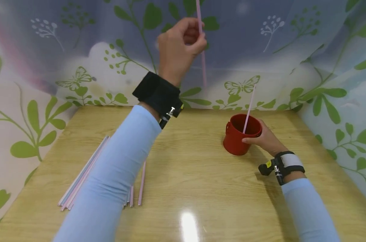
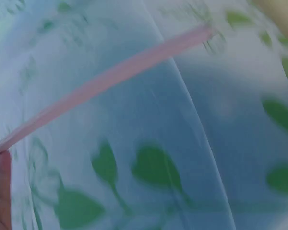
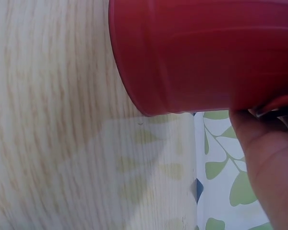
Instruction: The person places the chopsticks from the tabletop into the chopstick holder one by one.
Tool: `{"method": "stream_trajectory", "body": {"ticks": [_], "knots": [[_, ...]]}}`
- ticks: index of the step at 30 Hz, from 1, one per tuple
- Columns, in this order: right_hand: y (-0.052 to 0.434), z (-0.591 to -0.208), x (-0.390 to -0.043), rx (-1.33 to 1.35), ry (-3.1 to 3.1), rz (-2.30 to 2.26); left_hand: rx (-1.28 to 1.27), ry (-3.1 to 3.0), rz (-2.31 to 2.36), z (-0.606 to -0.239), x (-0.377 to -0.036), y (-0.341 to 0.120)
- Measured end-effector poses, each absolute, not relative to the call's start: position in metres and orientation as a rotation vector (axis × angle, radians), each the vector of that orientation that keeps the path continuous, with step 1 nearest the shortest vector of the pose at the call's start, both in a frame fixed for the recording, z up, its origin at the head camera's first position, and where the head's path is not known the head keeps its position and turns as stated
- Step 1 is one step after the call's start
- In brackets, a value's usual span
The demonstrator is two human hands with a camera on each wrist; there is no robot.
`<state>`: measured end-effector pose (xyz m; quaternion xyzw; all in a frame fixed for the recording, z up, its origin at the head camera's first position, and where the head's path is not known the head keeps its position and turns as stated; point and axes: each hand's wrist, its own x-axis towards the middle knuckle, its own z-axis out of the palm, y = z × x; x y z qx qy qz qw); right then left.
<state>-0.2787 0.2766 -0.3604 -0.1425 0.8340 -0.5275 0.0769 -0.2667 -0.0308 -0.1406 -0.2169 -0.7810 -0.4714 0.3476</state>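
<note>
My left hand [image 1: 183,47] is raised high above the table and pinches a pink straw [image 1: 202,57] that hangs roughly upright; the left wrist view shows that straw [image 2: 110,79] slanting away from a fingertip [image 2: 0,187]. A red cup [image 1: 241,134] stands on the wooden table [image 1: 195,188] at centre right, with another pink straw [image 1: 248,111] leaning inside it. My right hand [image 1: 261,137] grips the cup's near right side. In the right wrist view the red cup [image 3: 206,52] fills the top, with a finger [image 3: 269,163] against it.
Several pink and pale straws [image 1: 83,174] lie in a loose row on the table's left part, partly hidden by my left sleeve [image 1: 116,174]. Leaf-patterned curtains [image 1: 80,67] close off the back and both sides.
</note>
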Motion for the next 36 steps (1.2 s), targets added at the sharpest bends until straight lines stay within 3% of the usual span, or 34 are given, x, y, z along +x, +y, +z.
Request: {"method": "stream_trajectory", "body": {"ticks": [5,13,18,29,36], "knots": [[0.279,-0.359,-0.280,-0.418,2.521,-1.571,-0.707,-1.898,-1.408,-0.147,-0.245,0.010],[0.280,-0.357,-0.279,-0.417,2.494,-1.618,-0.717,-2.062,-1.474,-0.232,-0.273,0.062],[0.275,-0.361,-0.282,-0.407,2.490,-1.613,-0.683,-2.191,-1.409,-0.263,-0.276,0.074],[0.264,-0.365,-0.285,-0.450,2.505,-1.613,-0.625,-2.389,-1.408,-0.294,-0.273,0.077],[0.261,-0.365,-0.284,-0.429,2.474,-1.607,-0.621,-2.521,-1.219,-0.293,-0.275,0.073]]}}
